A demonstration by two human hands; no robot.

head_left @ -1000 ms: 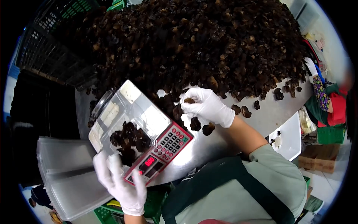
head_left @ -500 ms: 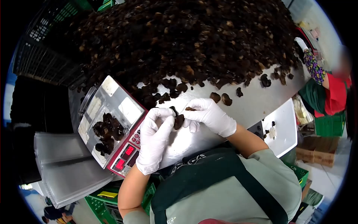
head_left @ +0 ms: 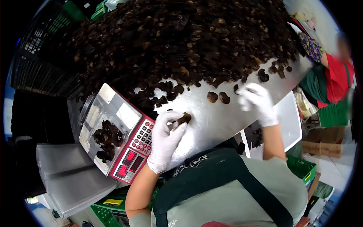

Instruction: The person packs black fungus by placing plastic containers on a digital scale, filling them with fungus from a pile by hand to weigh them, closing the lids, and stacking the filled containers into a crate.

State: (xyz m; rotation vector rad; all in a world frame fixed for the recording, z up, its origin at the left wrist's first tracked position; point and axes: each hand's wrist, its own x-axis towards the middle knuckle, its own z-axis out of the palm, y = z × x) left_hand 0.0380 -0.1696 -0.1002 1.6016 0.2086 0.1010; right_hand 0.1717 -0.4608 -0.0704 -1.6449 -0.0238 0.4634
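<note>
In the head view, my left hand (head_left: 165, 138), in a white glove, pinches a dark brown wood ear mushroom (head_left: 184, 118) between thumb and fingers above the metal table (head_left: 204, 130). My right hand (head_left: 258, 103), also gloved, is raised at the right, blurred by motion, so its fingers cannot be read. A small dark mushroom piece (head_left: 236, 88) lies beside its fingertips. Two more mushrooms (head_left: 224, 97) rest on the table between my hands. Left of my left hand stands a red digital scale (head_left: 140, 145), with several mushrooms (head_left: 108, 137) in a clear tray on it.
A large heap of wood ear mushrooms (head_left: 181, 45) covers the back of the table. A white bin (head_left: 289, 117) with dark bits sits at the right edge. Clear plastic bags (head_left: 75, 181) lie at the lower left. Black crates (head_left: 38, 72) stand left; a co-worker (head_left: 336, 79) is far right.
My right hand has left my left hand and moved right, over the table's right side. My left hand stays near the scale, still pinching a mushroom. The view has shifted slightly.
</note>
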